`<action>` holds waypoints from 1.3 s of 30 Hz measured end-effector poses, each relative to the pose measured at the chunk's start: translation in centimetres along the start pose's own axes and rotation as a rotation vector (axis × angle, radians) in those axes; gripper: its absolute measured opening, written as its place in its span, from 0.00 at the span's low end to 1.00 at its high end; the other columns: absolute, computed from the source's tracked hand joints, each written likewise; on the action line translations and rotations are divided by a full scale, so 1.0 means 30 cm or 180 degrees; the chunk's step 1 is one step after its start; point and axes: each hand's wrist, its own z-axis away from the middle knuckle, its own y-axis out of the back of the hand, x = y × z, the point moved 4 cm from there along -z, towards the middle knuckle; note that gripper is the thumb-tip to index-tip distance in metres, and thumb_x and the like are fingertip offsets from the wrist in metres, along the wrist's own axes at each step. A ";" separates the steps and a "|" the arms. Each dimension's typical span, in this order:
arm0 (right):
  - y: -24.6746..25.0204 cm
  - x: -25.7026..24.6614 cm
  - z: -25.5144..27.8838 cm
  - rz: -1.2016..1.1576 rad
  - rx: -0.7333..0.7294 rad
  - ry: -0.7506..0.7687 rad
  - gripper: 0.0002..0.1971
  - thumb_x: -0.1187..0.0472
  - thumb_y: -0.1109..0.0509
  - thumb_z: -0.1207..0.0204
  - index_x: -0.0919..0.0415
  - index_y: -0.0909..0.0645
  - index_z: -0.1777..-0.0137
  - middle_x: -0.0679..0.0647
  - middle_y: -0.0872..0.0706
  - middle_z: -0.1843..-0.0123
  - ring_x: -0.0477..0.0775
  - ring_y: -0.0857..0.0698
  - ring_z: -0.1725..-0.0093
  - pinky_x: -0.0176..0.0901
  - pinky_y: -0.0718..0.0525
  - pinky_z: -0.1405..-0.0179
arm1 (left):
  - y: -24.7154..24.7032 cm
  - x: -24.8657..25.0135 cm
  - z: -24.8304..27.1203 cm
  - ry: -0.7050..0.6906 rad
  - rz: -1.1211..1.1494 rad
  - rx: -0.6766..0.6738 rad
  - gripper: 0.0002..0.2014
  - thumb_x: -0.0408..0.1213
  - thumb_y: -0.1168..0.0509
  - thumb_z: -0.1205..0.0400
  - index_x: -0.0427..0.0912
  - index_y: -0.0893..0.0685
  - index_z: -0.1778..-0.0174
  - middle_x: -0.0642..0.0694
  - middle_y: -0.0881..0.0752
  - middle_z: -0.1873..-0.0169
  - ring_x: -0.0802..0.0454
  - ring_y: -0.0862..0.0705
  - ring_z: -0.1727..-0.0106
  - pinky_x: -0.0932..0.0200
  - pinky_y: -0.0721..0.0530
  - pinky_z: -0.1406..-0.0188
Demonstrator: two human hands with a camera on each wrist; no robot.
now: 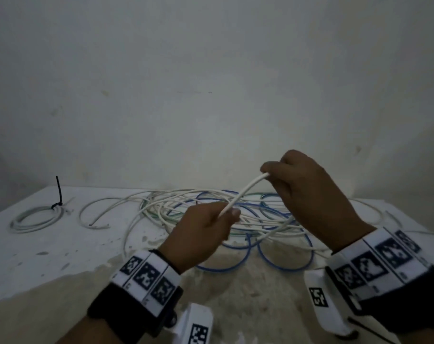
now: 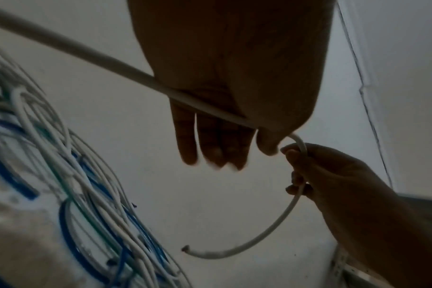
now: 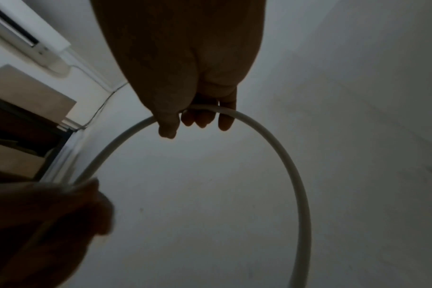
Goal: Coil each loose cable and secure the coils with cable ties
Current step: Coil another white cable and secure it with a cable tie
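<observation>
Both hands hold one white cable [image 1: 244, 192] above the table. My left hand [image 1: 229, 213] pinches it low between thumb and fingers. My right hand [image 1: 268, 173] grips it higher up and to the right, fingers curled over it. In the left wrist view the cable [image 2: 99, 58] crosses my left hand [image 2: 239, 152], bends through the right hand [image 2: 333, 175], and its free end [image 2: 185, 248] hangs below. The right wrist view shows my right hand [image 3: 195, 120] on top of the cable's arc [image 3: 284, 155]. A tangle of white, blue and green cables [image 1: 211, 212] lies beneath.
A finished pale coil [image 1: 35, 218] bound with a black cable tie [image 1: 58, 194] lies at the table's left end. A short loose white cable [image 1: 94, 214] curves beside it. The white table [image 1: 49, 256] butts against a plain wall [image 1: 211, 83].
</observation>
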 end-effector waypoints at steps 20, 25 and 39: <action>-0.177 -0.163 0.187 -0.1218 -0.2267 -0.0652 0.10 0.56 0.29 0.24 0.48 0.19 0.43 0.38 0.29 0.55 0.37 0.25 0.57 0.25 0.28 0.58 | 0.175 -0.122 -0.017 0.1441 0.3819 0.1143 0.13 0.42 0.47 0.12 0.39 0.23 0.56 0.53 0.36 0.80 0.60 0.39 0.83 0.68 0.39 0.85; -0.133 -0.140 0.157 -0.0581 -0.1225 -0.0382 0.10 0.52 0.27 0.29 0.55 0.13 0.51 0.50 0.26 0.54 0.52 0.23 0.52 0.41 0.28 0.56 | 0.207 -0.135 0.001 0.1431 0.3844 0.1211 0.13 0.40 0.47 0.12 0.40 0.23 0.57 0.52 0.34 0.79 0.59 0.38 0.81 0.67 0.37 0.83; -0.183 -0.240 0.164 0.0425 -0.0864 -0.0477 0.16 0.46 0.37 0.28 0.49 0.17 0.74 0.47 0.23 0.72 0.56 0.19 0.68 0.54 0.21 0.59 | 0.056 -0.023 0.036 0.1389 0.3374 0.0697 0.17 0.47 0.43 0.16 0.36 0.17 0.52 0.51 0.40 0.78 0.57 0.43 0.79 0.62 0.45 0.79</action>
